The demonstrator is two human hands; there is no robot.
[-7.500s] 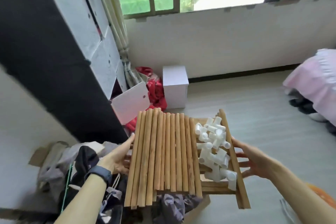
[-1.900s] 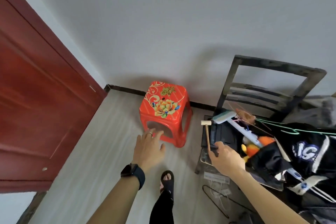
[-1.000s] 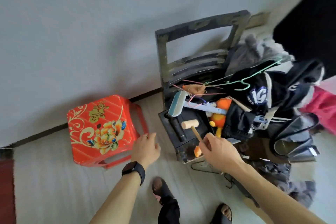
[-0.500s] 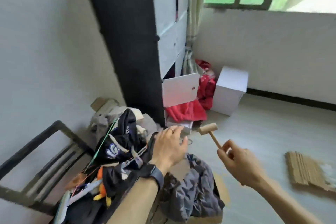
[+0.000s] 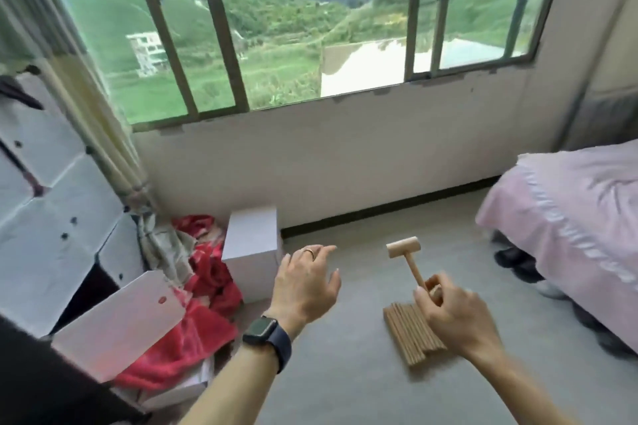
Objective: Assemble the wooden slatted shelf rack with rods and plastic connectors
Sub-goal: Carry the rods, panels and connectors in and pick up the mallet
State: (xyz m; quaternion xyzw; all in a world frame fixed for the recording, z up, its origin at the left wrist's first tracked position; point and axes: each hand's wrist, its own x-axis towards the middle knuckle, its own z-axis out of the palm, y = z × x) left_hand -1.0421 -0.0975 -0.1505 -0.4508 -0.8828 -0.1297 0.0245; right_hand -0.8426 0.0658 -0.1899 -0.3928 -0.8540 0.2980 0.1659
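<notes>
No text, number or brand can be read anywhere in the frame. The nearest candidate is a small round red mark (image 5: 161, 300) on the white panel (image 5: 117, 331) at lower left, too blurred to tell whether it holds characters. The screen of the smartwatch (image 5: 259, 327), lower centre, is dark. The white box (image 5: 252, 245) left of centre shows plain faces, and the head of the wooden mallet (image 5: 403, 248), right of centre, shows bare wood.
</notes>
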